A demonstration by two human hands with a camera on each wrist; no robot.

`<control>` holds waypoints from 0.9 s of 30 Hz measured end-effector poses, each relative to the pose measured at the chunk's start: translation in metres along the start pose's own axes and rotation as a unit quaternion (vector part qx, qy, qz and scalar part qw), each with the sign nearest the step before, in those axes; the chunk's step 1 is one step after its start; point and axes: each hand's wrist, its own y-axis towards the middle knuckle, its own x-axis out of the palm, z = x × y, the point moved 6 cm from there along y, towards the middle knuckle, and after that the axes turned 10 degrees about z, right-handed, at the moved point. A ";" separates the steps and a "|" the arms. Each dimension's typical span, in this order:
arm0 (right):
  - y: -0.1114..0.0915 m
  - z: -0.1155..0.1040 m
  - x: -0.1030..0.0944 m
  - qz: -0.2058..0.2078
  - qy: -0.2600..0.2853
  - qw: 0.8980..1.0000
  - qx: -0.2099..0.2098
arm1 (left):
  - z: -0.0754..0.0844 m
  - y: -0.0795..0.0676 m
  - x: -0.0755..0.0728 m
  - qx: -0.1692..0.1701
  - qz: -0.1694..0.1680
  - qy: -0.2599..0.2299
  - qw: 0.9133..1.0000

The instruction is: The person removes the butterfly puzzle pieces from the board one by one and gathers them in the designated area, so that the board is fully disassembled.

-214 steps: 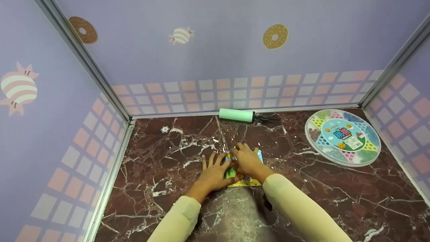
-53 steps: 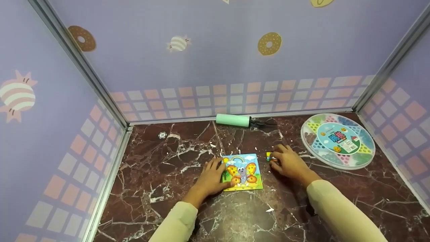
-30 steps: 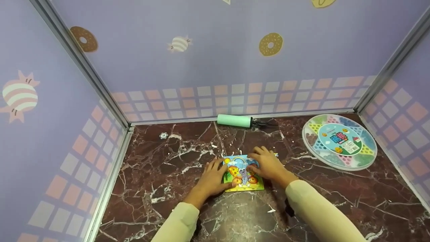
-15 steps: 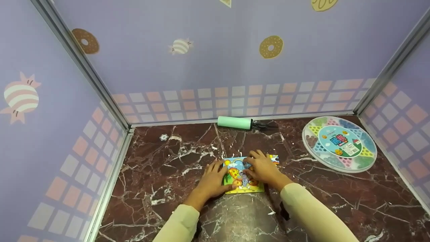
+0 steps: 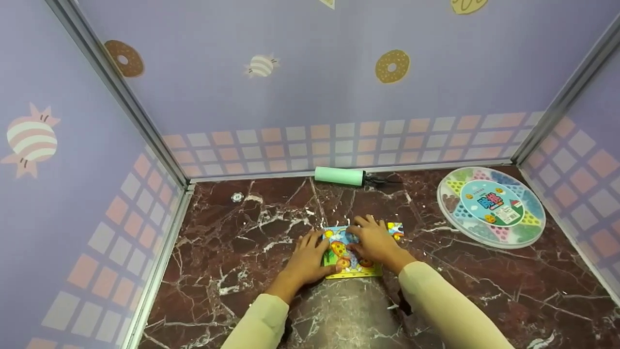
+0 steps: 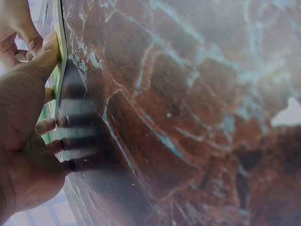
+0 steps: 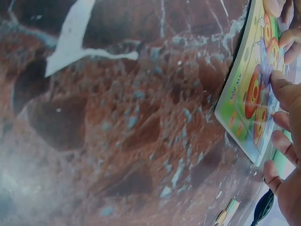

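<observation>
A square jigsaw puzzle board (image 5: pixel 356 273) with a butterfly picture lies flat on the marble-patterned table. My left hand (image 5: pixel 306 258) rests at its left side, fingers spread beyond the edge and the thumb on the lower left of the board. My right hand (image 5: pixel 379 245) covers the upper right part of the picture. In the right wrist view, the thumb of my right hand (image 7: pixel 286 96) touches the butterfly's body, and the other fingers stretch over the far edge. Loose picture pieces (image 5: pixel 396 229) lie just past the board's upper right corner, partly behind my right hand.
A mint green hand pump (image 5: pixel 339 176) lies along the back wall. At the right stands a round clear case (image 5: pixel 448 215) of coloured marbles with a printed label. A small round chip (image 5: pixel 237 197) is at the back left. Patterned walls enclose three sides.
My right hand has moved left from the loose pieces beside the board onto the butterfly picture, uncovering those pieces. My left hand has stayed at the board's left side.
</observation>
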 end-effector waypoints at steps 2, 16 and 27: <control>0.001 -0.001 0.002 -0.009 -0.001 1.000 0.005 | -0.001 0.000 0.001 0.001 0.000 -0.002 1.000; 0.010 -0.012 0.005 -0.032 -0.025 0.999 0.007 | 0.001 0.002 -0.002 -0.002 -0.001 -0.003 1.000; 0.013 -0.015 0.010 -0.041 -0.038 0.998 0.012 | 0.001 0.001 0.000 -0.006 -0.002 -0.003 1.000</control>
